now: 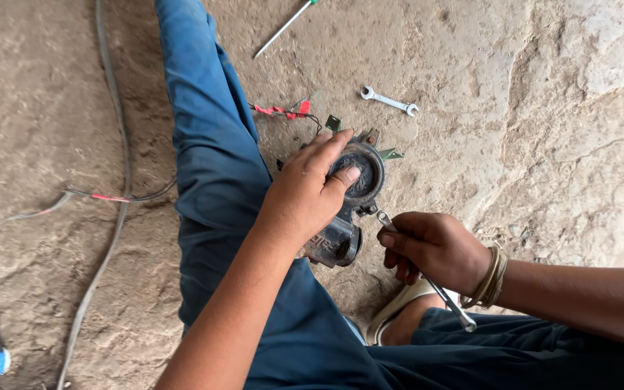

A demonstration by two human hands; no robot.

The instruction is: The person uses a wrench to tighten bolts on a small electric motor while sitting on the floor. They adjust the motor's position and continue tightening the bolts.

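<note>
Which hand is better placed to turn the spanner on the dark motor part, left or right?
Probably the right hand: it already grips the spanner, whose head touches the motor part. The left hand is steadying that part from above.

Dirty dark round motor housing [352, 198] rests against the blue-trousered leg, slim silver spanner [427, 278] at its edge
</note>
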